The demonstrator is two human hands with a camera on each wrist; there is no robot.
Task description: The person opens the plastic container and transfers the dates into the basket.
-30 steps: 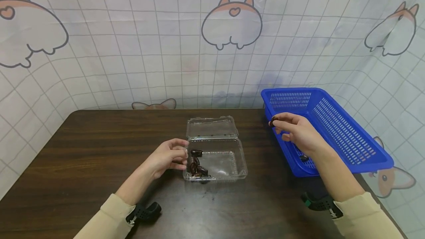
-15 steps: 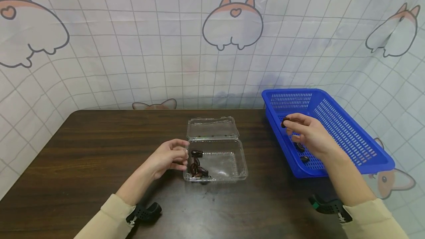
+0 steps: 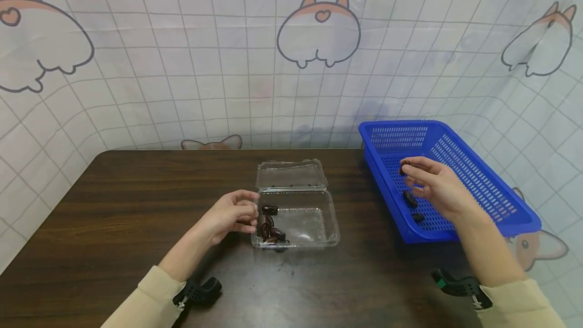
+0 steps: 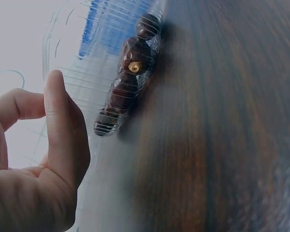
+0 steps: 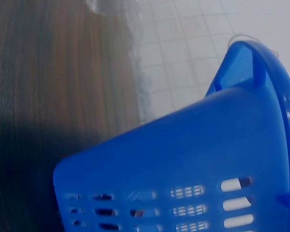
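Note:
My right hand [image 3: 439, 189] pinches a dark brown date [image 3: 403, 168] between thumb and fingertips, above the inside of the blue perforated basket [image 3: 384, 186]. Two more dates [image 3: 410, 199] lie on the basket floor beneath. The right wrist view shows the basket's outer wall [image 5: 193, 140], but neither the hand nor the held date. At the clear plastic clamshell box [image 3: 309, 224], my left hand [image 3: 230, 216] rests its loosely bent fingertips against the left side. Several dates [image 3: 275, 234] sit inside along that side; the left wrist view shows them through the clear wall [image 4: 122, 92].
The clamshell's lid [image 3: 291, 175] is folded back toward the wall. A dark wooden table [image 3: 150, 196] carries both containers, and the basket reaches past its right edge. Behind hangs a white grid-patterned cloth [image 3: 218, 65] with cartoon corgis.
With the date pinched, my right hand has moved right, from over the basket's left rim to over its inside. Both dates on the basket floor now show fully. The left hand stays put.

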